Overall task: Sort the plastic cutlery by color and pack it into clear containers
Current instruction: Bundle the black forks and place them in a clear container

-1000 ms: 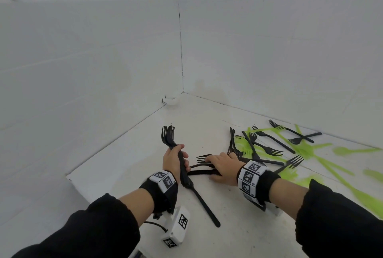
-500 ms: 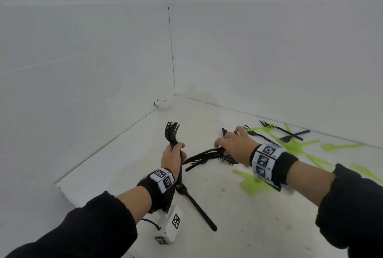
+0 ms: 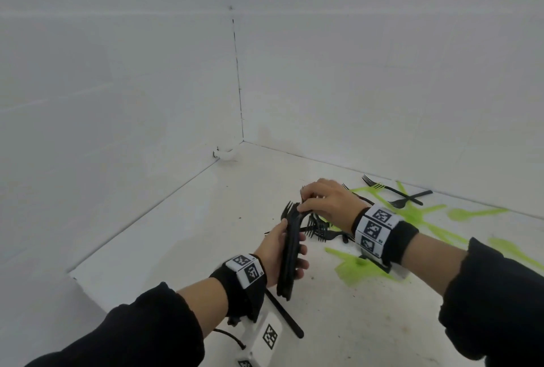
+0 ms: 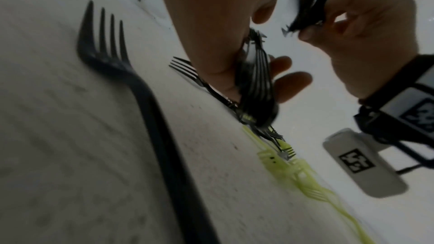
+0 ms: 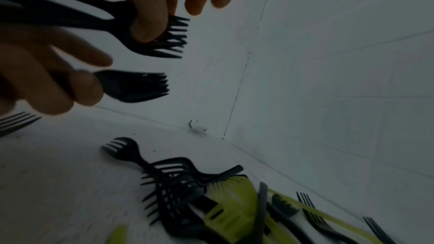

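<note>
Sleeves, black, frame the bottom of the head view, and just beyond the left one a lone black fork (image 3: 284,315) lies on the white counter (image 3: 182,237), apart from the rest. Above it the left hand (image 3: 275,257) has its fingers curled round a stack of black forks (image 3: 290,260), handles down and tines up, probably so each new fork nests onto the pile. The right hand (image 3: 329,201) meets the top of that stack, its fingertips pinching a few more black forks (image 5: 145,44) near the heads; this looks like a handover, the right collecting and the left storing.

Under and past the right wrist more loose black forks (image 3: 319,231) lie tangled over green cutlery (image 3: 362,266), so the colours are not yet separated there. Farther back, by the wall, two more black forks (image 3: 394,194) cross other green pieces (image 3: 474,213). No clear container shows in any view, so packing seems some way off.
</note>
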